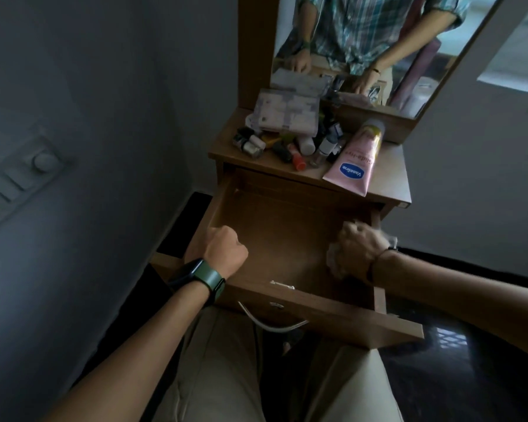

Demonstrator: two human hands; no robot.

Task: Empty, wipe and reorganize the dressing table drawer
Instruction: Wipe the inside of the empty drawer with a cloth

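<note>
Drawer (pixel 287 239) open; left hand (pixel 223 248) fisted inside; right hand (pixel 358 251) clutching cloth (pixel 333 260).

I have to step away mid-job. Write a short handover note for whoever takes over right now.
Left hand: closed fist resting at the drawer's left side, holding nothing visible.
Right hand: grip shut on a pale cloth, inside the drawer at its right side.
Drawer: pulled out, emptied.
Lotion tube, small bottles and pouch sit on the tabletop.
Done: emptying. Left: finish wiping, put things back in order.
</note>
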